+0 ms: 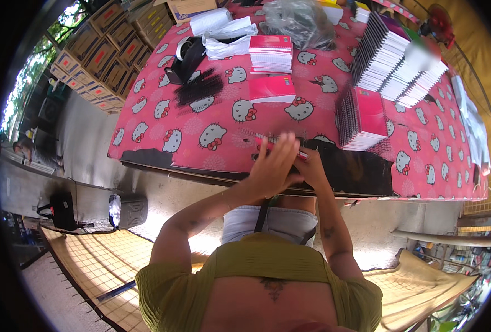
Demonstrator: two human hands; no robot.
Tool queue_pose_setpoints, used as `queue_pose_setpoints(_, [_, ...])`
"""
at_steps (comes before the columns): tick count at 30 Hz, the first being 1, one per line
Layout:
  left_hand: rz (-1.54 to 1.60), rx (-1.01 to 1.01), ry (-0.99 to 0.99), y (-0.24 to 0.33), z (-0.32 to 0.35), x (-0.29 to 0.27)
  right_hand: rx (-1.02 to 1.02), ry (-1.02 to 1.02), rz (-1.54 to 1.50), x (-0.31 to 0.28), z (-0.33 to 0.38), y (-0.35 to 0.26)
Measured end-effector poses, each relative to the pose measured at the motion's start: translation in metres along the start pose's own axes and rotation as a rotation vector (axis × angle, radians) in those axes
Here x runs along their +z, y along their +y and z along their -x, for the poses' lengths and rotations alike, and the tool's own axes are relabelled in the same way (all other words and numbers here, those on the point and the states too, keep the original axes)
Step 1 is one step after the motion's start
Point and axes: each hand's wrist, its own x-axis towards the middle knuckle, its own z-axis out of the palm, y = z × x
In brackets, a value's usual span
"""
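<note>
At the table's near edge, my left hand (278, 161) lies with its fingers stretched out flat over a small pink notebook (302, 155), most of which it hides. My right hand (313, 169) grips the notebook's right end between thumb and fingers. A thin spiral coil (250, 133) sticks out to the left beyond my left fingertips; how it sits in the notebook is hidden. Farther off is a low stack of pink notepads (271, 88), with a taller stack of pink notepads (270, 58) behind it. A pile of loose black spiral coils (199, 89) lies to their left.
A black tape dispenser (186, 62) stands at the far left, beside white wrapped bundles (230, 40). A clear plastic bag (301, 25) lies at the back. Stacks of spiral-bound notebooks (363, 117) fill the right side. Cardboard boxes (104, 55) are piled beyond the pink patterned table (173, 161).
</note>
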Motion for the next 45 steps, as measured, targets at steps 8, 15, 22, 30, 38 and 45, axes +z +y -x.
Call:
queue_pose_setpoints(8, [0.096,-0.021,0.060,0.000,-0.007,-0.016,-0.032,0.018,-0.091,0.002,-0.004,0.002])
queue_pose_setpoints(15, [0.334,0.070,0.088,-0.030,-0.039,-0.021,-0.185,0.124,0.147,-0.016,0.006,-0.029])
queue_pose_setpoints(22, [0.414,0.054,0.162,-0.027,-0.038,-0.015,-0.031,-0.066,-0.070,-0.069,0.014,-0.042])
queue_pose_setpoints(30, [0.450,0.023,0.181,-0.026,-0.042,-0.018,-0.115,-0.115,-0.066,-0.073,0.000,-0.033])
queue_pose_setpoints(38, [0.350,0.060,0.137,-0.021,-0.038,-0.025,-0.249,0.189,0.199,-0.044,0.003,-0.039])
queue_pose_setpoints(45, [0.303,0.150,0.313,-0.024,-0.088,-0.079,-0.487,0.776,0.490,-0.073,0.024,-0.094])
